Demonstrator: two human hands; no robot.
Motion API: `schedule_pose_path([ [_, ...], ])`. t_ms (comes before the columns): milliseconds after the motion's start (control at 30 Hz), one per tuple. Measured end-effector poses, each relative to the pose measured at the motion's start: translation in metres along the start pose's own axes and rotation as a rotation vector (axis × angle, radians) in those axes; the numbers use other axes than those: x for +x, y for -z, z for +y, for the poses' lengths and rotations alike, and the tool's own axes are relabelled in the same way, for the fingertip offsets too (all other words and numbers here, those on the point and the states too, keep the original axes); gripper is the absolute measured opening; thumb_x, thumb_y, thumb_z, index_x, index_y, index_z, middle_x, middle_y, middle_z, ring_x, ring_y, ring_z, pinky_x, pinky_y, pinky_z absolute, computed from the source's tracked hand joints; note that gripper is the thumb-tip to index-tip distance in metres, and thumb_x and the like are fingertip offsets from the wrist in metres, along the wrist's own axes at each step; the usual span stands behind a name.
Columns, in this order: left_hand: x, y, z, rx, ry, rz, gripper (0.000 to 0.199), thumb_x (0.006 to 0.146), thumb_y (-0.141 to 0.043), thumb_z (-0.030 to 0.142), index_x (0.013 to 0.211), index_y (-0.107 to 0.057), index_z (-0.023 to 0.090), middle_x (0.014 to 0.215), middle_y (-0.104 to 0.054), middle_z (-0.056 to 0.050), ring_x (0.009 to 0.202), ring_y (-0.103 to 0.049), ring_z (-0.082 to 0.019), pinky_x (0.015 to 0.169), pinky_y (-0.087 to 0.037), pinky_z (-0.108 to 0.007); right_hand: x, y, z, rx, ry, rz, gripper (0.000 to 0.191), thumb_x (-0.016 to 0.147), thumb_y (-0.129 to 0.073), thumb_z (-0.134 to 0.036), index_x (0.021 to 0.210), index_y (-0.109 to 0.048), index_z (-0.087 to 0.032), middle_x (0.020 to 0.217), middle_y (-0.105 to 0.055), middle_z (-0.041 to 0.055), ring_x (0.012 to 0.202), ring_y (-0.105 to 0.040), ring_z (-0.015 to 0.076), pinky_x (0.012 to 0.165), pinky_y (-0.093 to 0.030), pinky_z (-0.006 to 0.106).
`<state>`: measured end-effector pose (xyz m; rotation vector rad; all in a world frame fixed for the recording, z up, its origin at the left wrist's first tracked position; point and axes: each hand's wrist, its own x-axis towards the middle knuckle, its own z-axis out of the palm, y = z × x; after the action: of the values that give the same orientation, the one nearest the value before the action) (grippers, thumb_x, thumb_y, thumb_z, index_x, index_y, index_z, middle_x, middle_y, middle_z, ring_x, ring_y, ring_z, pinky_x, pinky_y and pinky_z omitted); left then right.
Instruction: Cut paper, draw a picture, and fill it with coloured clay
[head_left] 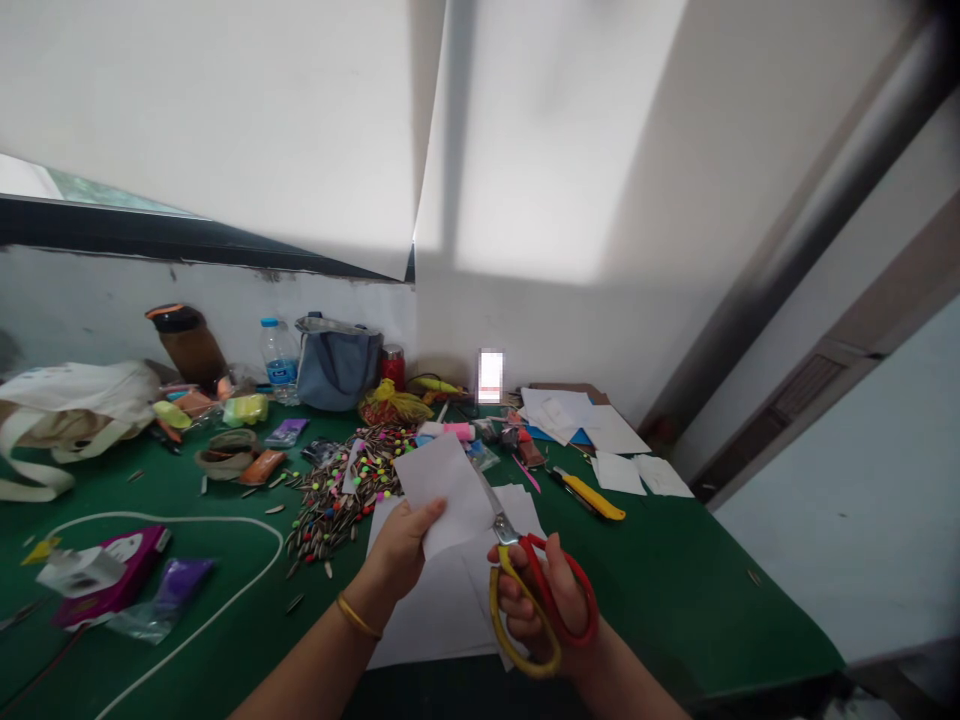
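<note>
A white piece of paper (444, 488) is pinched in my left hand (401, 550), its thumb lying on top. My right hand (544, 595) has its fingers through the handles of a pair of scissors (504, 528), one handle yellow and one red. The scissor blades point up and left, beside the paper's right edge; whether they touch it I cannot tell. Beneath both hands, larger white sheets (442, 620) lie on the green table (675, 580).
A pile of sunflower seeds with coloured beads (337, 500) lies left of the paper. A yellow utility knife (596, 497) rests to the right. Behind stand a blue bag (339, 368) and a water bottle (279, 362). A white cable (247, 580) curves at left.
</note>
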<state>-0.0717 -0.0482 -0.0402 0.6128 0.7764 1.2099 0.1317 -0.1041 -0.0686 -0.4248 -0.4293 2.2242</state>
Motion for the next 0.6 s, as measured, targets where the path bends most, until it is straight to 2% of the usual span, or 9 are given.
schedule_pose_path([
  [100, -0.002, -0.001, -0.002, 0.015, 0.027, -0.01, 0.052, 0.07, -0.079, 0.025, 0.117, -0.063, 0.008, 0.097, -0.075, -0.016, 0.083, -0.073, -0.029, 0.081, -0.056, -0.038, -0.005, -0.004, -0.002, -0.008, -0.019, -0.006, 0.079, 0.074, -0.05, -0.082, 0.107, -0.06, -0.011, 0.074, -0.053, 0.0023, 0.056, -0.041, 0.0074, 0.049, -0.027, 0.018],
  [200, -0.004, -0.003, -0.005, 0.032, 0.079, -0.029, 0.055, 0.071, -0.079, 0.026, 0.119, -0.062, 0.007, 0.093, -0.076, -0.016, 0.08, -0.073, -0.029, 0.075, -0.057, -0.037, -0.008, -0.005, -0.004, -0.008, -0.025, -0.018, 0.081, 0.074, -0.046, -0.084, 0.107, -0.059, -0.012, 0.077, -0.054, 0.0038, 0.06, -0.044, 0.0096, 0.053, -0.03, 0.02],
  [333, -0.005, -0.004, -0.007, 0.038, 0.085, -0.03, 0.046, 0.071, -0.079, 0.025, 0.112, -0.066, 0.008, 0.091, -0.076, -0.016, 0.077, -0.072, -0.029, 0.07, -0.057, -0.035, -0.005, -0.003, -0.003, -0.011, -0.001, 0.002, 0.08, 0.074, -0.047, -0.084, 0.105, -0.059, -0.011, 0.075, -0.053, 0.0026, 0.056, -0.041, 0.0075, 0.049, -0.027, 0.018],
  [500, -0.007, -0.003, -0.008, 0.039, 0.09, -0.04, 0.041, 0.073, -0.078, 0.026, 0.108, -0.067, 0.009, 0.092, -0.075, -0.016, 0.076, -0.072, -0.028, 0.069, -0.057, -0.034, 0.002, 0.001, 0.001, -0.003, 0.029, 0.019, 0.065, 0.075, -0.06, -0.075, 0.097, -0.059, -0.014, 0.064, -0.048, -0.0033, 0.046, -0.028, 0.0029, 0.042, -0.015, 0.015],
  [600, -0.008, -0.003, -0.008, 0.043, 0.099, -0.037, 0.037, 0.073, -0.077, 0.026, 0.106, -0.068, 0.01, 0.091, -0.076, -0.015, 0.077, -0.072, -0.028, 0.071, -0.057, -0.035, 0.001, 0.001, 0.003, 0.004, 0.04, 0.008, 0.061, 0.074, -0.062, -0.074, 0.095, -0.057, -0.017, 0.065, -0.051, -0.002, 0.047, -0.033, 0.004, 0.043, -0.017, 0.015],
])
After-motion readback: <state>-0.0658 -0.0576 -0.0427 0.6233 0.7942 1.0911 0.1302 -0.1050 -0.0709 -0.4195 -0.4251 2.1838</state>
